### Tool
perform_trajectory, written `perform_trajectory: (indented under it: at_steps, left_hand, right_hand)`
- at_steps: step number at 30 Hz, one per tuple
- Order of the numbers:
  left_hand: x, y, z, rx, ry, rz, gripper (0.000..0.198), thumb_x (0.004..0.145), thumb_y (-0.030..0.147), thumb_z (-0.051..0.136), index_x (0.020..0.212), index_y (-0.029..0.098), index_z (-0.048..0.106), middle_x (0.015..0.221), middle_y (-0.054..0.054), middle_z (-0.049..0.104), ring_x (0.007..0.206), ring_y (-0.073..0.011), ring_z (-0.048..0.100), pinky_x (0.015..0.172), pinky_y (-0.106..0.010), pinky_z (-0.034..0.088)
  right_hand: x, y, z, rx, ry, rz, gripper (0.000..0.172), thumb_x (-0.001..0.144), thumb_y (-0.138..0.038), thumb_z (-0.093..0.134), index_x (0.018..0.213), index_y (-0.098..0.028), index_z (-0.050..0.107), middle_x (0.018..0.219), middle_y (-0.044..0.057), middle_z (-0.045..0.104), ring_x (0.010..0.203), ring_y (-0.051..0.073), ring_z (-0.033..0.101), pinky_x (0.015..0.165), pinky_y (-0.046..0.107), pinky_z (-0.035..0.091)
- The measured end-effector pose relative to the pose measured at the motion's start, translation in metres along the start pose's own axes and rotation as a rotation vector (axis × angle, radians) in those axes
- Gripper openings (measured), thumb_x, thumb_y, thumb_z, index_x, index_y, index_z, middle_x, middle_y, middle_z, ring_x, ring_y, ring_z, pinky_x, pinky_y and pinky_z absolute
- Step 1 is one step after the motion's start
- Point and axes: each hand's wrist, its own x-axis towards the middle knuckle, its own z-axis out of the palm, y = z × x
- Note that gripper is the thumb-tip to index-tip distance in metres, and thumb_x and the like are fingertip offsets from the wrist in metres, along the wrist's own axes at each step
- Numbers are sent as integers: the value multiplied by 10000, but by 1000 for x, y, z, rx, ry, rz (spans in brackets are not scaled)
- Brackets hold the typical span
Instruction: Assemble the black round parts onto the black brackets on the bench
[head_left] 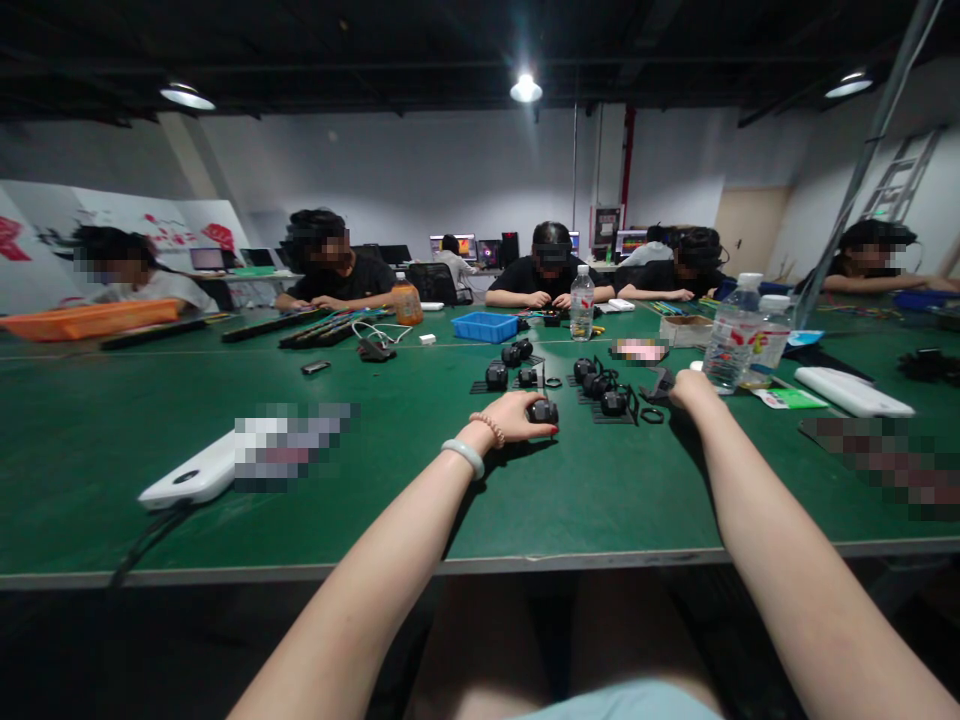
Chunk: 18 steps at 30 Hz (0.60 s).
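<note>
My left hand [516,417], with a beaded bracelet and a pale bangle at the wrist, is closed round a black rounded part [543,411] at the table's middle. Further right, my right hand [691,388] is closed on a black flat piece [660,386] that sticks out to its left. Between the hands stand several black parts on square bases [613,402], with a black ring [652,415] lying near my right hand. Behind my left hand are more such black parts [496,376] and a smaller ring [553,382].
On the green table [390,440] are a blue tray [486,326], water bottles [731,335], a cardboard box [685,331] and a white power bank [853,391]. A white device [202,470] with a cable lies left. Several people work across the table.
</note>
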Motion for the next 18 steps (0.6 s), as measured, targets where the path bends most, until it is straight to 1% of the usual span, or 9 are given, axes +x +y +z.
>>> perform_trajectory:
  at_steps: [3, 7, 10, 13, 16, 18]
  left_hand:
    - [0, 0, 0, -6, 0, -4, 640, 550, 584, 514, 1052, 187, 512, 972, -60, 583, 874, -207, 535, 775, -262, 388]
    - [0, 1, -1, -22, 10, -2, 633, 544, 565, 530, 1047, 180, 518, 974, -58, 584, 878, -205, 535, 784, -259, 383]
    - [0, 2, -1, -19, 18, -2, 640, 544, 562, 530, 1056, 178, 512, 996, -58, 577, 896, -209, 531, 796, -262, 379]
    - [1, 2, -1, -2, 15, -7, 660, 546, 572, 522, 1073, 176, 498, 1020, -61, 568, 918, -214, 524, 807, -265, 378]
    - [1, 2, 0, 14, 24, -4, 681, 547, 587, 512, 1088, 172, 484, 1038, -67, 558, 942, -217, 513, 820, -272, 375]
    - [1, 2, 0, 19, 31, 2, 691, 549, 595, 505, 1093, 170, 478, 1047, -71, 552, 952, -218, 508, 829, -277, 372]
  right_hand:
    - [2, 0, 2, 2, 9, -13, 338, 586, -106, 537, 909, -20, 595, 916, 227, 570, 851, 258, 564, 685, 301, 451]
    - [0, -1, 1, 17, 27, -33, 333, 568, -109, 555, 890, -36, 603, 881, 211, 583, 811, 260, 576, 658, 301, 459]
    - [-4, -3, -1, 34, 56, -41, 338, 577, -145, 563, 897, -42, 597, 875, 201, 579, 786, 249, 581, 643, 290, 461]
    - [-8, -5, -5, 48, 89, -40, 356, 603, -219, 557, 913, -45, 586, 877, 193, 567, 779, 245, 577, 643, 291, 458]
    - [-13, -8, -10, 84, 196, -43, 400, 626, -280, 546, 955, -52, 559, 905, 185, 536, 767, 225, 572, 648, 282, 451]
    - [-17, -10, -14, 108, 291, -51, 404, 623, -256, 547, 977, -62, 539, 920, 172, 509, 748, 210, 569, 642, 274, 444]
